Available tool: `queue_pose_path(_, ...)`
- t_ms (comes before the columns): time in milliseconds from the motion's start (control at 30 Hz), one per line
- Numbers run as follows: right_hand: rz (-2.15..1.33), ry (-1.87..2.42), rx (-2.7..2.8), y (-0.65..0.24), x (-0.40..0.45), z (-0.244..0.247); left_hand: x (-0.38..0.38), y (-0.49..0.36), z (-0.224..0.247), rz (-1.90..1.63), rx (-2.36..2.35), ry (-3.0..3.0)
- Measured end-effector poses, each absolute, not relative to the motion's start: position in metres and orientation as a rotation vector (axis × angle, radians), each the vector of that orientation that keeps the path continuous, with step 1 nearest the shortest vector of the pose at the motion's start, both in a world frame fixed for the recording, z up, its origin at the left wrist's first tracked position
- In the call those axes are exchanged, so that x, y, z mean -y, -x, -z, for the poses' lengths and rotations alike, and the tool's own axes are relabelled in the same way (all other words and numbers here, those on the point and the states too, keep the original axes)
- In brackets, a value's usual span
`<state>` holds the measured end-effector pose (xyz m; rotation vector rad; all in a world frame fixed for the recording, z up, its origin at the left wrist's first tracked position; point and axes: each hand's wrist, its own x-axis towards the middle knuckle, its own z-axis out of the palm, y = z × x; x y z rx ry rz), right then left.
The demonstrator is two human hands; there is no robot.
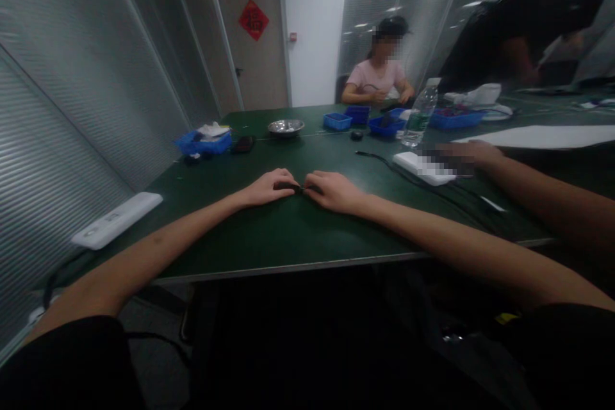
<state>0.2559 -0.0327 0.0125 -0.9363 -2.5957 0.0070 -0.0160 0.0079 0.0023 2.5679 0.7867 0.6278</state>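
Both my hands meet over the green table [269, 237], fingertips almost touching. My left hand [269, 188] is closed round one end of a small black piece [287, 186], pinched between thumb and fingers. My right hand [336, 192] is closed opposite it, its thumb and fingers pressed together at the other end. What the right fingertips grip is too small and dark to name. Both forearms reach in from the near edge.
Ahead are a metal bowl [286, 129], blue trays [337, 121], a dark mouse [356, 135] and a water bottle [423, 114]. White power strips lie left [118, 221] and right [408, 163]. Another person's hand [480, 152] rests nearby; two people are across the table.
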Motion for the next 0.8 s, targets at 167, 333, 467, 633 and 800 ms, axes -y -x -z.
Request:
queue_pose_path(167, -0.009, 0.991, 2.579, -0.263, 0.028, -0.012, -0.019, 0.026, 0.000, -0.678, -0.851, -2.424)
queue_pose_path(333, 0.000, 1.029, 2.560, -0.267, 0.021, -0.008, -0.038, 0.046, 0.004, -0.699, -1.049, -2.388)
queue_pose_path(467, -0.015, 1.030, 2.562, -0.267, 0.020, -0.009, -0.057, 0.066, 0.007, -0.733, -1.250, -2.353)
queue_pose_path(633, -0.041, 1.034, 2.568, -0.268, 0.020, -0.010, -0.087, 0.120, 0.010, -0.856, -1.597, -2.246)
queue_pose_path(800, -0.048, 1.027, 2.570, -0.268, 0.020, -0.010, -0.102, 0.185, 0.010, -0.891, -1.972, -2.138)
